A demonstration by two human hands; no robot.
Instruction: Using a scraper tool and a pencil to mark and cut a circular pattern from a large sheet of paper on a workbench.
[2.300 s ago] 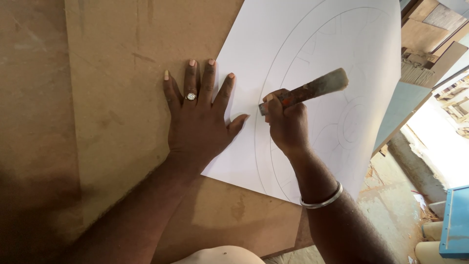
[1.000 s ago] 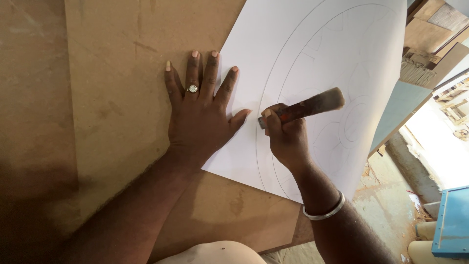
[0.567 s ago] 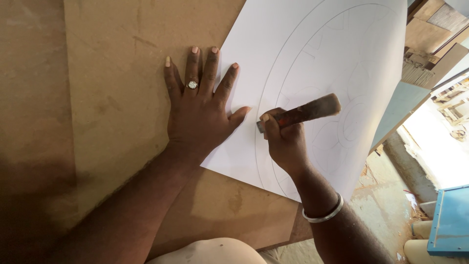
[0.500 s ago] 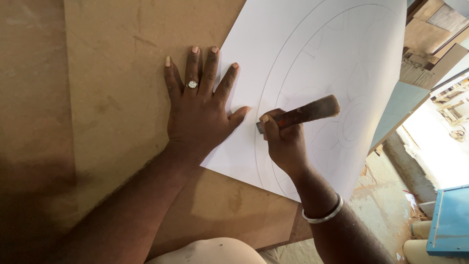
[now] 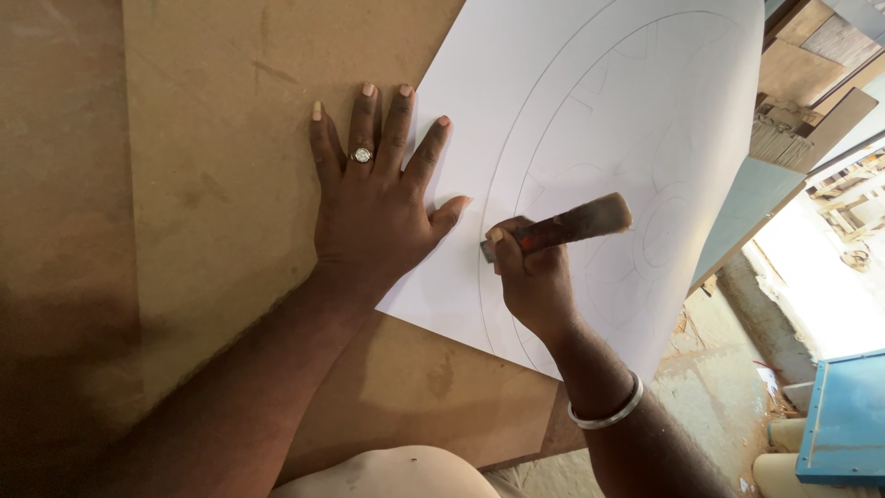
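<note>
The right hand (image 5: 530, 281) clenches a wooden-handled chisel (image 5: 562, 226), its blade end pressed on the white sheet (image 5: 572, 92) at a drawn arc, the handle's long axis slanting up and away to the right. Just left, the left hand (image 5: 373, 207) lies flat, fingers spread, across the sheet's edge on the brown bench (image 5: 212, 120).

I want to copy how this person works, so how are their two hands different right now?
The left hand lies flat with fingers spread, half on the brown board, half on the white sheet; the right hand is curled in a fist around a wooden-handled tool. The left hand wears a ring; the right arm wears a silver bangle at the wrist. Both rest on the white sheet.
</note>
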